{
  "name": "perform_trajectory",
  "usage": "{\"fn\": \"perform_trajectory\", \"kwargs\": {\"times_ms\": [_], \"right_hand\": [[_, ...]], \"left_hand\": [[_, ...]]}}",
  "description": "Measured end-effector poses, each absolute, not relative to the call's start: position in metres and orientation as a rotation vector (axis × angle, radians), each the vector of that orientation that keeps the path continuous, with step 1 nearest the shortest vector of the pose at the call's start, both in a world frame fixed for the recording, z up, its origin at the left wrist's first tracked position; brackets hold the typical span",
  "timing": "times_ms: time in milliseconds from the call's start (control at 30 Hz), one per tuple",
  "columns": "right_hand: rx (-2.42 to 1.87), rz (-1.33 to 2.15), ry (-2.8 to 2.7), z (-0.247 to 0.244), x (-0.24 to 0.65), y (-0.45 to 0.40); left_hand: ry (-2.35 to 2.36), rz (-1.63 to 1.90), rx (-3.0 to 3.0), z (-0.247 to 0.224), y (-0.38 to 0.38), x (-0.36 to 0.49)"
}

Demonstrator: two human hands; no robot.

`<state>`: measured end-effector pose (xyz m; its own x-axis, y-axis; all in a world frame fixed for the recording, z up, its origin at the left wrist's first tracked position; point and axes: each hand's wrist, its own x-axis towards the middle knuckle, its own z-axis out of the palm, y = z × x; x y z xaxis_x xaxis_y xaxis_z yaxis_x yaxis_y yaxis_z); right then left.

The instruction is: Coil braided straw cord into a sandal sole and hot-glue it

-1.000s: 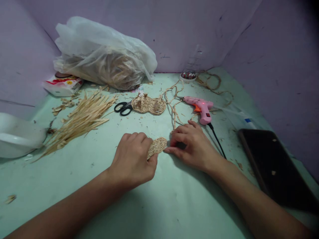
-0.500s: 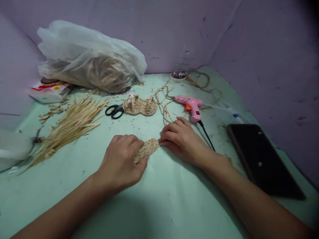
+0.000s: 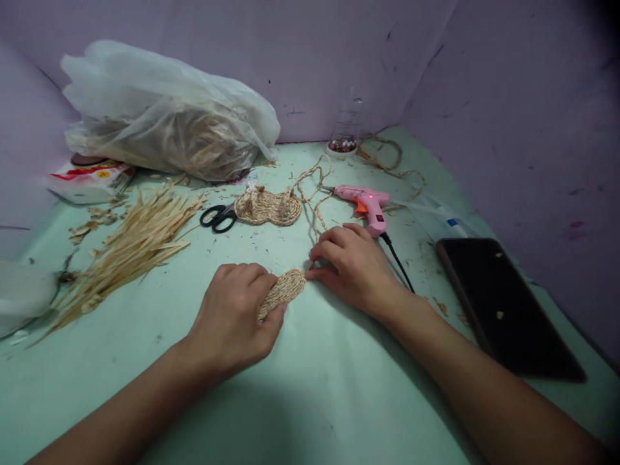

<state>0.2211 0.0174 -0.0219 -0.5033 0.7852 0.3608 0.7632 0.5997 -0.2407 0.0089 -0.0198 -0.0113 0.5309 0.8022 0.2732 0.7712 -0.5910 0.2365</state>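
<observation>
The oval coiled-braid piece was partly covered by the left hand, its grip closed around it; beside its bared end, whether anything was gripped by the right hand could not be told. Beads were contained in a clear vessel, brown fibre in a cloudy plastic bag.

Looks like a craft workspace (purple walls close in): my table has a hot-glue gun, scissors, dried fibre strips, braided cord, scraps.
</observation>
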Motion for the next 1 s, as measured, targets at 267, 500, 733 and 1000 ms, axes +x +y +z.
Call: {"fn": "perform_trajectory", "kwargs": {"times_ms": [267, 500, 733, 1000], "right_hand": [[-1.179, 0.168, -2.407, -0.022, 0.220, 0.015], [-1.171, 0.184, -2.379, -0.025, 0.217, 0.015], [-1.144, 0.247, -2.353, -0.027, 0.213, 0.012], [-1.131, 0.264, -2.361, -0.025, 0.211, 0.009]], "left_hand": [[1.380, 0.524, 2.661, -0.010, -0.021, 0.010], [1.388, 0.512, 2.655, -0.009, -0.021, 0.011], [1.394, 0.513, 2.642, -0.009, -0.020, 0.010], [1.404, 0.493, 2.639, -0.009, -0.021, 0.011]]}}
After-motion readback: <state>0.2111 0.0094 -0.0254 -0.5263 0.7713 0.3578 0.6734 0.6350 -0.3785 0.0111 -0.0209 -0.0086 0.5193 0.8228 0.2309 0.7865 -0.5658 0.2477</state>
